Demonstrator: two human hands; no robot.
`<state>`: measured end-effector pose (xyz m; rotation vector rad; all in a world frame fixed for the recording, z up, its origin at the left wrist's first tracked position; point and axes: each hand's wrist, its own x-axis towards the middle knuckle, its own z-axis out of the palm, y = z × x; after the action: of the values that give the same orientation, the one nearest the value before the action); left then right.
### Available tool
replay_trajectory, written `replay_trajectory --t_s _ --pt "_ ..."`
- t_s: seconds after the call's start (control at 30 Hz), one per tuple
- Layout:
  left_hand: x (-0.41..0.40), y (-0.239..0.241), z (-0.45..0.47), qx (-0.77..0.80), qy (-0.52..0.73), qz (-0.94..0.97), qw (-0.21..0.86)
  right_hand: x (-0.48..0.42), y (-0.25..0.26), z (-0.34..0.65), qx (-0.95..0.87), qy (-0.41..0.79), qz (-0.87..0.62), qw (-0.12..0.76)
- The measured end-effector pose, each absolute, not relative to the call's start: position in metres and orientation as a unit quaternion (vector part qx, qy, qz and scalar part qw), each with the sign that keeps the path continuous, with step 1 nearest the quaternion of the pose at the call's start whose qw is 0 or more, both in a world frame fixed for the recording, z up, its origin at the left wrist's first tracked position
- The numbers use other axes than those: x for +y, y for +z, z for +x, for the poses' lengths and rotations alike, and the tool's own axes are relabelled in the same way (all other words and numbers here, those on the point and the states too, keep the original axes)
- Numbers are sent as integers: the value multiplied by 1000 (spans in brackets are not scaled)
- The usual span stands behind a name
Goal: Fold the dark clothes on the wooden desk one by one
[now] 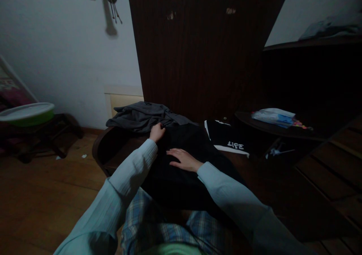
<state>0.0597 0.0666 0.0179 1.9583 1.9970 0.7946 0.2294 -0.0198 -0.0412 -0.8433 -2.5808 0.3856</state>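
Observation:
A black garment (pixel 181 189) lies spread over a dark wooden surface in front of me; its exact kind is hard to make out in the dim light. My left hand (pixel 157 132) is closed at the garment's far left edge, fingers curled on the cloth. Flat on the middle of the same cloth rests my right hand (pixel 184 160), its fingers stretched out and the thumb apart. Just beyond my left hand sits a crumpled dark grey garment (pixel 141 115). To the right is a folded black cloth with white trim and white lettering (pixel 229 136).
On the right, a low dark shelf (pixel 305 133) bears a plastic packet (pixel 273 116). A tall dark wooden panel (pixel 203 51) rises behind the clothes. At left, a green basin with a pale top (pixel 31 115) stands on a low wooden stool (pixel 53 128).

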Motion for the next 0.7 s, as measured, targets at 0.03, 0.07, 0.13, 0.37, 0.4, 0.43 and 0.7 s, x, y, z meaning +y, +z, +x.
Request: replay_trajectory --t_s 0.03,0.07,0.13,0.37,0.4,0.43,0.7 --pt "62 17 67 672 267 681 117 -20 -41 229 -922 136 -303 199" --pt "58 16 74 662 261 693 117 -20 -41 229 -921 132 -307 198" --pt "48 11 87 646 243 715 113 -19 -41 229 -920 122 -318 195" --pt "34 -27 107 633 259 718 129 -20 -43 227 -921 125 -296 218" --pt "35 -32 107 636 267 711 136 -19 -44 228 -914 138 -297 240" --pt "35 -36 108 640 273 704 140 -17 -46 229 -899 153 -310 270" --pt "40 -41 109 643 382 632 203 35 -44 226 -590 443 -539 406"
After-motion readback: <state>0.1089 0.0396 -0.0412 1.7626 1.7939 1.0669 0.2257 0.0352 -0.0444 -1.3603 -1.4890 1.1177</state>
